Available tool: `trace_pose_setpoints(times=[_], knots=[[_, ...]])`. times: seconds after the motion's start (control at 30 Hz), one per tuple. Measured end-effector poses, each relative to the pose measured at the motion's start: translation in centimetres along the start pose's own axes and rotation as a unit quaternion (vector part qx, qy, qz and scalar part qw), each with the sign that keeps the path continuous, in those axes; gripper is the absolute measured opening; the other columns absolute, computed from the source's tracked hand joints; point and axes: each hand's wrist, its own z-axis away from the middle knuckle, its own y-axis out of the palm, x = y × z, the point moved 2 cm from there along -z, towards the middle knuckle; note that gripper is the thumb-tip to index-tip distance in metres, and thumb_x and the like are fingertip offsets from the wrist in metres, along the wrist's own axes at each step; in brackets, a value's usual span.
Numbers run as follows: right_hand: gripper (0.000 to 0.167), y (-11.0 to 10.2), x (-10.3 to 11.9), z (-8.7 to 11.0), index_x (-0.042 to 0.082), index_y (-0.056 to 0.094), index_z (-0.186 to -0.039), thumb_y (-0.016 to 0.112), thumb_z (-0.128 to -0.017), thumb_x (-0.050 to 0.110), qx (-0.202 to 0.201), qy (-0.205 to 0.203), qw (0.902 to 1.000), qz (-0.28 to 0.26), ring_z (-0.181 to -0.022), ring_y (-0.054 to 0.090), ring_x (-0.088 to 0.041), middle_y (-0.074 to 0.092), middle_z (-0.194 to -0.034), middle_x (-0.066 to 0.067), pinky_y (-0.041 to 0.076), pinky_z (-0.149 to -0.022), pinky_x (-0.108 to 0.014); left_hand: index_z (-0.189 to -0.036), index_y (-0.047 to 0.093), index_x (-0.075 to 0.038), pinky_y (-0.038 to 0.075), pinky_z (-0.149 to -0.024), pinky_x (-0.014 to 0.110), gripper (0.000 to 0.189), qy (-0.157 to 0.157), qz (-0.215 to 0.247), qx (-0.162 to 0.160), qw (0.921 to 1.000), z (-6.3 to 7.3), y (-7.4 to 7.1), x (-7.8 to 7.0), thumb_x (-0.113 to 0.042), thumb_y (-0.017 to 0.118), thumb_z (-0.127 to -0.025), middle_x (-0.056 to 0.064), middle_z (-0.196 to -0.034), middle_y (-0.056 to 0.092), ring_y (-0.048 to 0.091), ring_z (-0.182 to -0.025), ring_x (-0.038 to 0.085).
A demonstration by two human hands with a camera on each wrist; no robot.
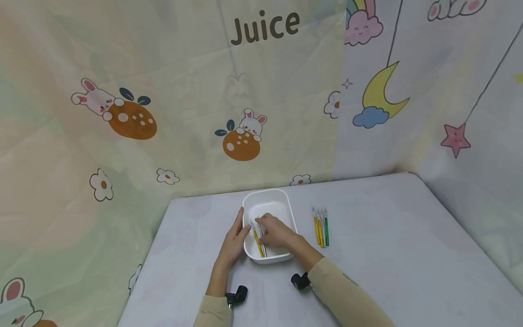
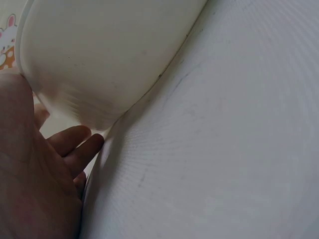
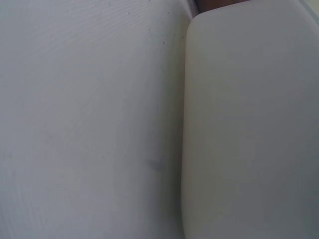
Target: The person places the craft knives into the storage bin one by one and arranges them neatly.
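In the head view a white rectangular tray [image 1: 289, 204] stands on the table. My left hand [image 1: 234, 240] holds its left side, thumb over the rim and fingers along the outer wall. The left wrist view has those fingers [image 2: 82, 149] low against the tray's outside. My right hand [image 1: 277, 232] reaches into the tray, thumb and index finger at a slim silver pen-like stick [image 1: 264, 250]. A yellow pen-like stick [image 1: 258, 243] lies just left of it inside the tray. The right wrist view holds only the tray's outer wall [image 3: 249, 124] and the tabletop, with the right fingers hidden.
Right of the tray, several slim pen-like sticks [image 1: 321, 231] in yellow, silver and green lie side by side, clear tips pointing away. The white-covered table [image 1: 388, 259] meets a printed cloth backdrop [image 1: 184, 113] behind it and at the sides.
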Motion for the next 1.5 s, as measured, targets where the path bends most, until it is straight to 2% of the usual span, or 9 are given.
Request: trace_pose_setpoints(times=[0.13, 0.5, 0.73, 0.87, 1.1, 1.23, 1.37, 1.5], knots=[[0.072, 0.07, -0.05, 0.01, 0.003, 0.052, -0.152, 0.084, -0.088, 0.013, 0.004, -0.002, 1.0, 0.005, -0.083, 0.057, -0.009, 0.058, -0.139, -0.013, 0.05, -0.073, -0.022, -0.166, 0.028, -0.032, 0.022, -0.13, 0.05, 0.064, 0.003, 0.007, -0.001, 1.0, -0.03, 0.03, -0.02, -0.03, 0.056, -0.108, -0.01, -0.171, 0.027, 0.025, -0.16, 0.02], [0.07, 0.03, 0.22, 0.25, 0.001, 0.054, -0.15, 0.084, -0.088, 0.013, 0.008, -0.01, 0.9999, -0.005, -0.082, 0.058, -0.01, 0.059, -0.135, -0.014, 0.05, -0.072, -0.023, -0.165, 0.025, -0.038, 0.023, -0.129, 0.05, 0.063, 0.004, -0.017, 0.004, 0.9998, 0.15, -0.15, -0.26, -0.038, 0.053, -0.109, -0.017, -0.17, 0.025, 0.025, -0.16, 0.017], [0.068, 0.08, 0.25, 0.28, 0.001, 0.055, -0.149, 0.084, -0.088, 0.012, 0.01, 0.0, 0.9999, -0.014, -0.081, 0.059, -0.01, 0.059, -0.136, -0.015, 0.051, -0.069, -0.022, -0.166, 0.024, -0.034, 0.023, -0.129, 0.049, 0.064, 0.003, -0.021, 0.009, 0.9997, 0.09, -0.06, -0.35, -0.034, 0.052, -0.109, -0.016, -0.171, 0.023, 0.024, -0.16, 0.016], [0.068, 0.12, 0.33, 0.38, 0.002, 0.056, -0.148, 0.084, -0.087, 0.011, 0.01, -0.001, 0.9998, -0.016, -0.08, 0.059, -0.009, 0.06, -0.135, -0.013, 0.052, -0.068, -0.021, -0.166, 0.024, -0.036, 0.023, -0.129, 0.051, 0.063, 0.003, -0.018, 0.009, 0.9998, 0.17, -0.07, -0.26, -0.034, 0.052, -0.109, -0.016, -0.171, 0.024, 0.024, -0.16, 0.018], [0.066, 0.38, 0.35, 0.22, 0.002, 0.057, -0.147, 0.084, -0.088, 0.011, 0.014, -0.011, 0.9998, 0.001, -0.08, 0.06, -0.006, 0.061, -0.135, -0.012, 0.052, -0.07, -0.02, -0.165, 0.025, -0.039, 0.022, -0.13, 0.051, 0.063, 0.0, -0.021, 0.006, 0.9998, 0.26, -0.42, -0.08, -0.038, 0.052, -0.109, -0.017, -0.17, 0.024, 0.023, -0.16, 0.018], [0.065, 0.41, 0.34, 0.17, 0.002, 0.058, -0.146, 0.083, -0.087, 0.01, 0.002, -0.022, 0.9997, 0.012, -0.081, 0.059, -0.006, 0.061, -0.132, -0.011, 0.052, -0.072, -0.02, -0.165, 0.026, -0.039, 0.022, -0.129, 0.051, 0.063, -0.003, -0.018, 0.005, 0.9998, 0.31, -0.47, 0.04, -0.038, 0.053, -0.109, -0.018, -0.17, 0.024, 0.024, -0.16, 0.017], [0.063, 0.29, 0.28, 0.12, 0.003, 0.058, -0.147, 0.082, -0.089, 0.01, -0.016, -0.024, 0.9996, 0.007, -0.082, 0.06, -0.007, 0.06, -0.133, -0.012, 0.052, -0.072, -0.021, -0.166, 0.026, -0.034, 0.022, -0.13, 0.05, 0.063, -0.002, -0.012, 0.004, 0.9999, 0.12, -0.32, 0.07, -0.032, 0.053, -0.109, -0.015, -0.171, 0.025, 0.024, -0.16, 0.017], [0.061, 0.0, 0.32, 0.12, 0.004, 0.058, -0.147, 0.08, -0.09, 0.01, -0.034, -0.031, 0.9989, 0.014, -0.082, 0.059, -0.006, 0.059, -0.133, -0.012, 0.052, -0.071, -0.021, -0.167, 0.023, -0.023, 0.019, -0.13, 0.052, 0.064, -0.002, 0.0, 0.009, 1.0, -0.16, -0.1, -0.07, -0.022, 0.052, -0.11, -0.007, -0.173, 0.022, 0.021, -0.161, 0.022]])
